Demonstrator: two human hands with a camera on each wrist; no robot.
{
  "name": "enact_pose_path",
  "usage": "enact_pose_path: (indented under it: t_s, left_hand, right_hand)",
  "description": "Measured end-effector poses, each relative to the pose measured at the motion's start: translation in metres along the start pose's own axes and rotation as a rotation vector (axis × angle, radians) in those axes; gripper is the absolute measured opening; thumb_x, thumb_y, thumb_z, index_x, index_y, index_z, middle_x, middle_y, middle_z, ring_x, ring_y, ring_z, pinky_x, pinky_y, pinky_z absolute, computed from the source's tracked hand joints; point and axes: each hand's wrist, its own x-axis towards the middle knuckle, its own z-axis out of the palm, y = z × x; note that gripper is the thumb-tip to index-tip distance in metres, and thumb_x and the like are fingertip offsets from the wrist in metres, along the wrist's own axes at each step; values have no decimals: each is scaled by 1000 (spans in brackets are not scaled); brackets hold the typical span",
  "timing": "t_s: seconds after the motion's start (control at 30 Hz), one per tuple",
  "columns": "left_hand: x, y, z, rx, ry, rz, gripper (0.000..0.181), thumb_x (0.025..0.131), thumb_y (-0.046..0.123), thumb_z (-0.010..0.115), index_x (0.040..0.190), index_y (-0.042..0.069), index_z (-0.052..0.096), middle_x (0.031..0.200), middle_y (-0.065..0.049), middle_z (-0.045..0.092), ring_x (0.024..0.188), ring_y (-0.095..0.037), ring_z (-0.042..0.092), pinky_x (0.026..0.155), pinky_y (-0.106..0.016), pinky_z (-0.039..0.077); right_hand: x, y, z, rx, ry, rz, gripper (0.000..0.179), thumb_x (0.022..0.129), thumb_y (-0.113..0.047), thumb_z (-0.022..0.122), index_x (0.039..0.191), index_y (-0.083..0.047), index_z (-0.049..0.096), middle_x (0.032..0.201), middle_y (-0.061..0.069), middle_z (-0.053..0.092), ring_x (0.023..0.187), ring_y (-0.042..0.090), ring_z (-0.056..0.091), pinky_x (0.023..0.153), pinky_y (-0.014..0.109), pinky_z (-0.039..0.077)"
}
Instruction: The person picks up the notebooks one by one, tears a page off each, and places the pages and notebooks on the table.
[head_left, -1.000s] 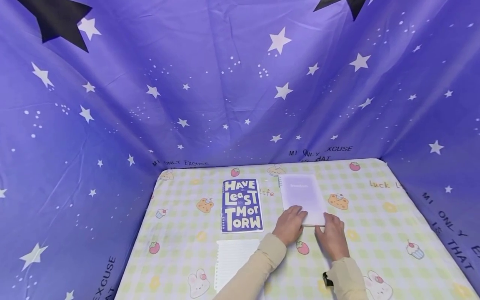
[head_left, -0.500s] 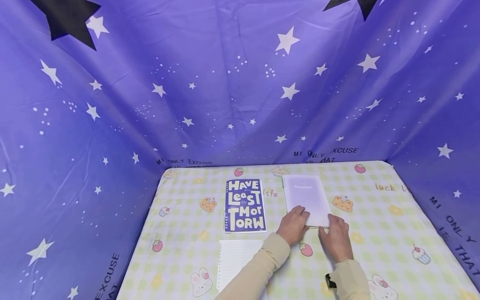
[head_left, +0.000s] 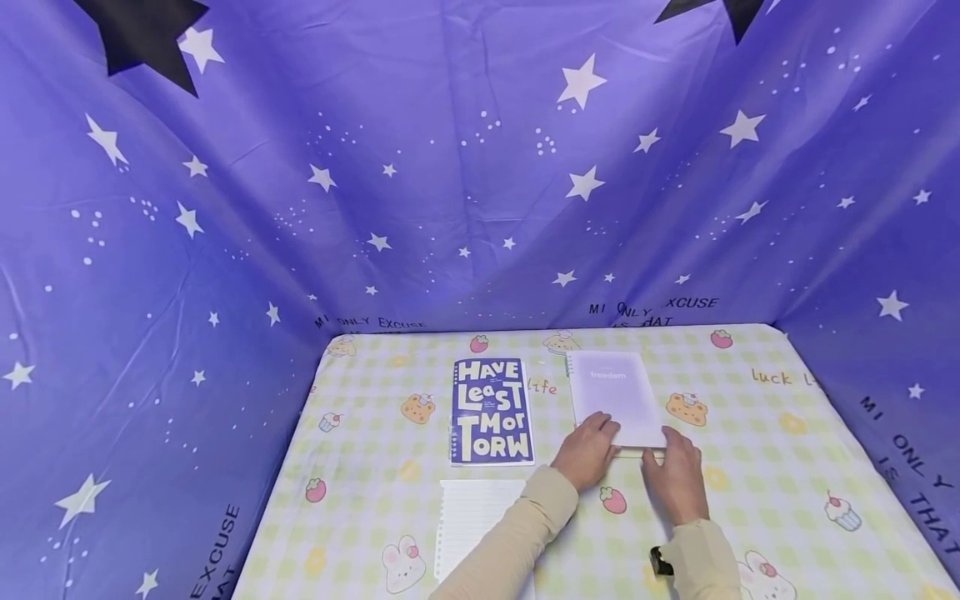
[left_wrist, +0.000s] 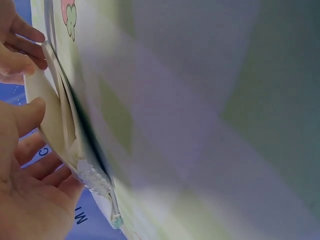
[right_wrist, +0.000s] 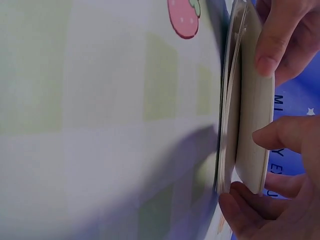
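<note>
A lavender spiral notebook (head_left: 611,398) with "freedom" on its cover lies on the table, binding on the left. Its near edge is parted: in the right wrist view, a thick upper section of pages (right_wrist: 253,112) stands lifted off the thinner lower section (right_wrist: 228,135). My right hand (head_left: 677,475) grips the near right corner, thumb on the page edges and fingertips at the side by the gap. With its thumb against the page edges and its fingers over the cover, my left hand (head_left: 587,450) holds the near left part.
Left of the lavender notebook lies a blue notebook (head_left: 491,412) with large white lettering. A loose lined sheet (head_left: 480,521) is nearer, partly under the left sleeve (head_left: 517,533). A starry purple curtain (head_left: 450,167) surrounds the checked tablecloth (head_left: 360,492).
The lavender notebook's upper section has risen at the near right corner, and the gap below it has widened. The right hand has shifted slightly with it. The head view has turned a little left.
</note>
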Motion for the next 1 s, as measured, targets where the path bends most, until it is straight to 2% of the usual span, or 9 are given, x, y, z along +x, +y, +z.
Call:
enact_pose_path:
  t_s: [0.2,0.37,0.57,0.77,1.0]
  left_hand:
    - [0,-1,1,-19,2,-6,38,98,31,61,133,18,59,140,0,57,134,-11,49,113,-20,36]
    - [1,-3,2,-37,19,-11,43,92,32,70,132,17,61,139,0,58,132,-11,51,113,-20,37]
    - [1,-3,0,-17,22,-12,49,86,28,78,131,17,62,138,1,58,131,-10,52,113,-19,37]
    - [1,-2,-1,-24,12,-7,47,87,28,76,130,17,62,138,0,59,131,-11,51,112,-20,38]
    - [-1,-3,-2,-73,-23,-9,42,91,27,71,132,18,61,139,-1,57,133,-11,49,113,-20,37]
  right_hand:
    - [3,1,-2,-1,48,-33,57,90,-7,57,137,19,38,129,43,45,121,58,40,107,66,32]
    - [5,3,-2,3,55,-29,57,88,-4,58,136,18,39,129,42,46,121,57,42,108,64,33]
    - [5,2,-2,49,59,-3,56,87,0,57,138,16,39,128,38,46,123,53,42,109,62,33]
    - [5,2,-2,83,73,10,56,88,1,55,138,18,37,124,38,48,115,51,48,102,62,40]
    - [7,7,-2,57,74,11,55,88,-3,55,135,20,38,124,41,49,119,54,45,106,63,36]
